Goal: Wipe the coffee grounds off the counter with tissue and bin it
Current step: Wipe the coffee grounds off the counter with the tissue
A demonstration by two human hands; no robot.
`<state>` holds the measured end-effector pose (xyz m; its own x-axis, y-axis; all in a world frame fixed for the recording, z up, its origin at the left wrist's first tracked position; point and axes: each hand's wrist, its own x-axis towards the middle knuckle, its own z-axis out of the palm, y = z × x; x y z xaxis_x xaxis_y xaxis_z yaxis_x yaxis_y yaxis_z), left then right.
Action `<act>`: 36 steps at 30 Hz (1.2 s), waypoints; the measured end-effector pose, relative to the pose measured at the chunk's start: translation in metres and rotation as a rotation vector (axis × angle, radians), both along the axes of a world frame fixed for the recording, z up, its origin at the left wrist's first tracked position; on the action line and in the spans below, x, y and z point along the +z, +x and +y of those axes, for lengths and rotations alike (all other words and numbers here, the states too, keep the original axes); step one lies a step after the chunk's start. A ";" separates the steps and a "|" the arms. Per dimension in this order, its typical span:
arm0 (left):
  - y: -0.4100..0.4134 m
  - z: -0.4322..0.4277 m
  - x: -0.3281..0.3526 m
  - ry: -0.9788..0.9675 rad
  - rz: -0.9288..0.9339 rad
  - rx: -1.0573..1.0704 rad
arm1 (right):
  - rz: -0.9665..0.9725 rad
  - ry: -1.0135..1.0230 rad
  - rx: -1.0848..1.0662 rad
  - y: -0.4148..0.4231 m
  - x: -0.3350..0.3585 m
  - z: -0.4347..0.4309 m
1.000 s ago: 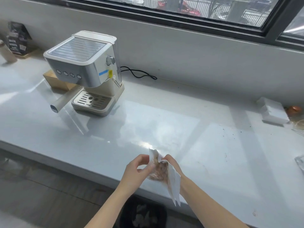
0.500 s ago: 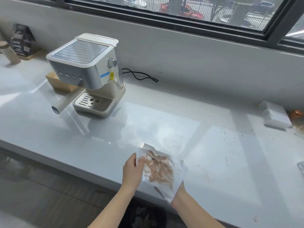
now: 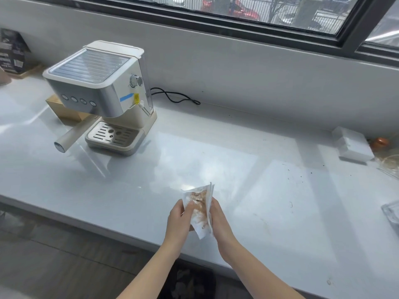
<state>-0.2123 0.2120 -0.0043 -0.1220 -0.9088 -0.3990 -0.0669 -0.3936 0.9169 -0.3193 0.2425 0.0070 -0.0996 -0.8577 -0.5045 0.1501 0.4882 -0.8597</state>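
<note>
We see a pale grey wall [image 3: 248, 67] rising behind a long worktop, topped by a dark-framed window [image 3: 349, 43]. Through the glass we make out railings, a tree trunk and a red car [image 3: 241, 8]. Daylight falls in bright patches across the glossy surface. Below the edge lies a grey wood-look floor [image 3: 54, 255].

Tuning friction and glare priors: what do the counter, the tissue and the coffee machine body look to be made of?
Counter: smooth pale stone or composite, glossy; it mirrors the window light. Tissue: thin white paper, creased, stained brown, folded between both hands. Coffee machine: brushed metal front and ribbed top, by its sheen; cream matte plastic base, probably. Drip grille looks metallic.
</note>
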 end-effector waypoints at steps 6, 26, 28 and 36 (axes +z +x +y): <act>0.001 0.002 0.010 -0.031 0.001 -0.043 | 0.144 -0.026 0.029 0.010 -0.008 0.004; -0.042 0.005 -0.028 -0.180 -0.269 -0.219 | 0.158 -0.003 -0.322 -0.046 -0.021 0.047; -0.059 0.011 -0.030 -0.246 -0.279 -0.305 | 0.287 -0.008 -0.451 -0.070 -0.017 0.062; -0.092 0.023 -0.064 -0.845 -0.826 -0.926 | 1.159 0.115 -0.500 -0.154 -0.022 0.119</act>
